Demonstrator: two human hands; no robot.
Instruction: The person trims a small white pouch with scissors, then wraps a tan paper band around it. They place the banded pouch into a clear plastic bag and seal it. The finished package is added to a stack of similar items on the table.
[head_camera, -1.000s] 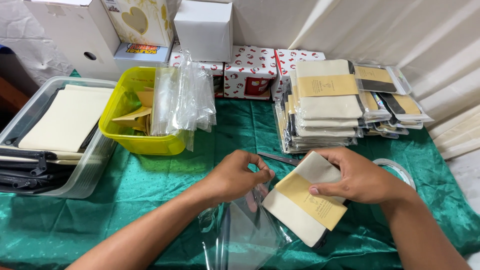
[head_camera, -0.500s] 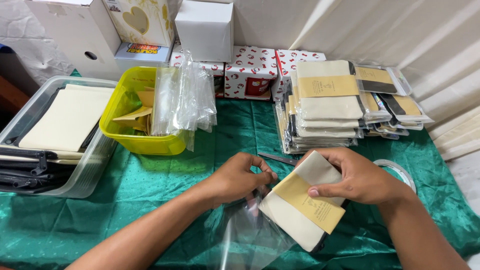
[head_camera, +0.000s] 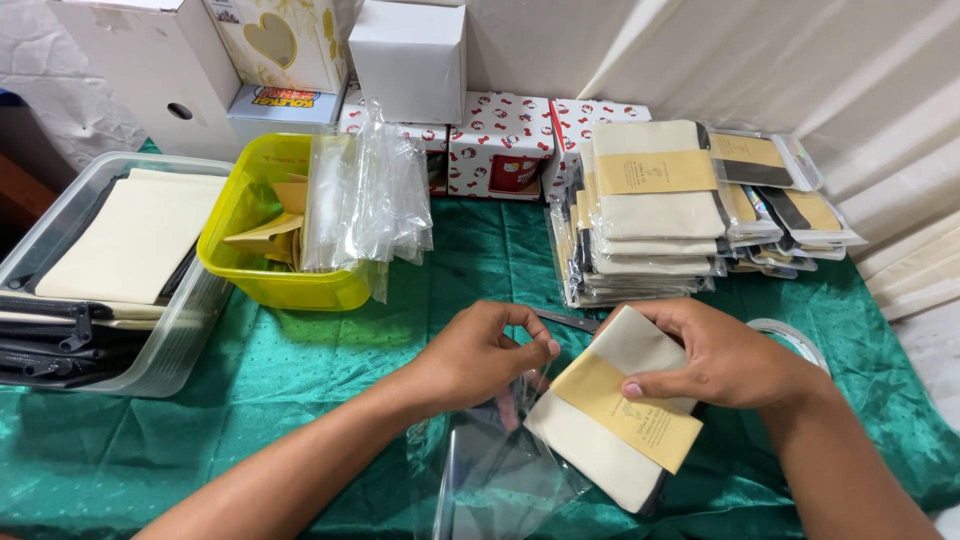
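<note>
My right hand (head_camera: 715, 352) grips a folded cream fabric pouch (head_camera: 600, 455) wrapped in a tan paper band (head_camera: 625, 415), held tilted over the green cloth (head_camera: 300, 370). My left hand (head_camera: 480, 352) pinches the open mouth of a clear plastic sleeve (head_camera: 495, 475) right beside the pouch's lower left corner. The pouch's corner touches the sleeve's opening. Part of the pouch is hidden under my right palm.
A yellow tub (head_camera: 262, 285) holds paper bands and clear sleeves (head_camera: 365, 200). A clear bin (head_camera: 175, 345) of cream and black pouches sits left. Stacks of packed pouches (head_camera: 650, 220) lie at the back right, boxes (head_camera: 500, 140) behind. A tape roll (head_camera: 800, 340) lies right, scissors (head_camera: 565, 320) in the middle.
The pouch has shifted slightly down and right in my right hand. The sleeve's mouth has moved a little under my left fingers.
</note>
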